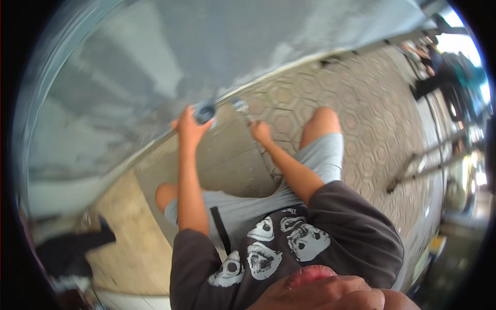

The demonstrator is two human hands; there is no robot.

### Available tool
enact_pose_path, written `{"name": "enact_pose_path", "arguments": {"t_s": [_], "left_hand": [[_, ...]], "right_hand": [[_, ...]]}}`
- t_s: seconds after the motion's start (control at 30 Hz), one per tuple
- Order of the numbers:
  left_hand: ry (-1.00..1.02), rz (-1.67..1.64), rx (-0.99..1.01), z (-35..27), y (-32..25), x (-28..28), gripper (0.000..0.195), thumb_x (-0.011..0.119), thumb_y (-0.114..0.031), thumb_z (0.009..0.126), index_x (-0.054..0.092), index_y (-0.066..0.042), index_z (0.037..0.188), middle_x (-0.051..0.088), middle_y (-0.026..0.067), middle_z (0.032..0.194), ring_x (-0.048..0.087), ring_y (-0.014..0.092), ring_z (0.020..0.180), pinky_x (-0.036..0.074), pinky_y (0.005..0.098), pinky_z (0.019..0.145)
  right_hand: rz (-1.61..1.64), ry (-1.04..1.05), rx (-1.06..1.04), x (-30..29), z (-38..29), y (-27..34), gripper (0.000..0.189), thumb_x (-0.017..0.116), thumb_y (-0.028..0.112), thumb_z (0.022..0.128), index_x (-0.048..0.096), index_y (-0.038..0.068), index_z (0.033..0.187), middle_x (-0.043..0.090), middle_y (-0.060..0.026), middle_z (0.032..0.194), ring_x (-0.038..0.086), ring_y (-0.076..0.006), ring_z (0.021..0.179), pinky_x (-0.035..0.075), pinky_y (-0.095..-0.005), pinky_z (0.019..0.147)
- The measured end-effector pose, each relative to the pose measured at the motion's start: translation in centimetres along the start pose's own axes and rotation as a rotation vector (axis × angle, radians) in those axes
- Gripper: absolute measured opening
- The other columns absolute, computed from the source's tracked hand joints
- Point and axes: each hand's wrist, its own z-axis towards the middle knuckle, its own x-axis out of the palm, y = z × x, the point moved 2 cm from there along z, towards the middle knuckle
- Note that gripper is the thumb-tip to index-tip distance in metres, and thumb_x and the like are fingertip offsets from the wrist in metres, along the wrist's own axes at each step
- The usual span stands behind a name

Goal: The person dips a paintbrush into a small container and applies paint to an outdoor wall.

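Observation:
My left hand grips a small round cup with dark grey-blue contents, close to the lower edge of a large panel or wall with patchy grey and pale paint. To its right, my right hand is closed around the handle of a paintbrush. The brush's bristles look grey-blue and point away from me, near the foot of the painted surface. A short gap separates brush and cup. Motion blur hides the fine detail of both.
Beneath my hands lies a smooth concrete strip, with hexagonal paving on the right. A metal frame leg stands on the right. A person in teal is at the far upper right. Dark cloth lies at the lower left.

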Motion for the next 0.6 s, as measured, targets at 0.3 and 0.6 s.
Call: {"name": "enact_pose_path", "arguments": {"t_s": [0.3,0.6], "left_hand": [[0.047,-0.009,-0.008,-0.9,1.6,0.4,0.073,0.092,-0.044,0.066,0.059,-0.01,0.122,0.072,0.0079,0.108,0.065,0.025,0.093,0.035,0.0444,0.091],[0.192,-0.014,-0.025,-0.1,-1.6,1.3,0.079,0.09,-0.041,0.072,0.054,-0.003,0.131,0.07,0.0146,0.117,0.065,0.029,0.095,0.032,0.0444,0.097]], "right_hand": [[0.212,0.05,-0.315,-14.7,-3.0,12.0,0.039,0.065,0.031,0.093,0.071,-0.004,0.111,0.07,-0.0309,0.098,0.066,-0.0483,0.099,0.054,-0.0499,0.086],[0.492,0.189,-0.26,-27.1,-4.6,14.3,0.032,0.066,0.024,0.101,0.07,0.001,0.122,0.077,-0.0092,0.091,0.072,-0.0108,0.068,0.05,-0.0251,0.048]]}}
